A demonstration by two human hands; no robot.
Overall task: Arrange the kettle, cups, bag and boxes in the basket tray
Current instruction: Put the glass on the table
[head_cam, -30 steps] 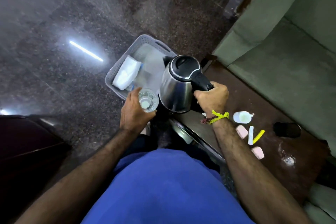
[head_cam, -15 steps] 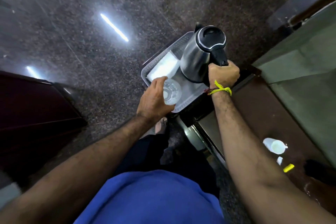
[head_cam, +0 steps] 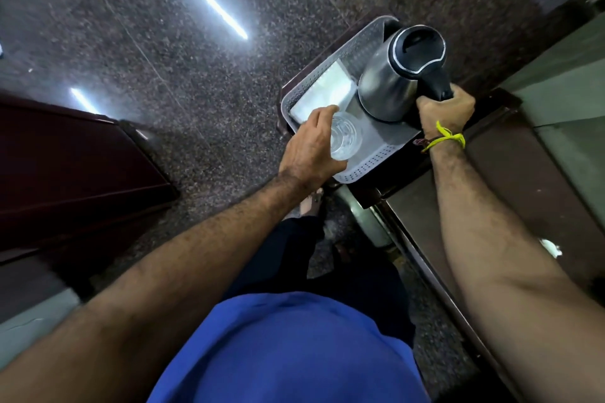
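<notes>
Kettle and cup going into the basket tray together

Progress first, as I read it from my seat: the basket tray sits on a dark stand at the end of the worktop, and it already holds a white bag lying flat along its far-left side. My right hand is clenched round the black handle of the kettle, which stands upright in the far-right part of the tray; whether its base is fully down or just above the floor of the tray I cannot tell. My left hand grips a clear cup from the side, over the near part of the tray, just beside the kettle and the bag. So I judge three things in or nearly in, none let go yet. No boxes and no second cup show inside the tray; a small white scrap lies further back on the worktop, too blurred to name.

Materials: the tray is pale grey plastic, rectangular with rounded corners, its walls pierced with rows of small holes. The kettle is brushed steel, rounded, with a glossy black lid ringed in chrome. The cup is transparent, thin-walled and round, with a patterned bottom. The bag looks soft and slightly shiny. The worktop is dark polished wood, and the floor is speckled stone that mirrors the ceiling lights
</notes>
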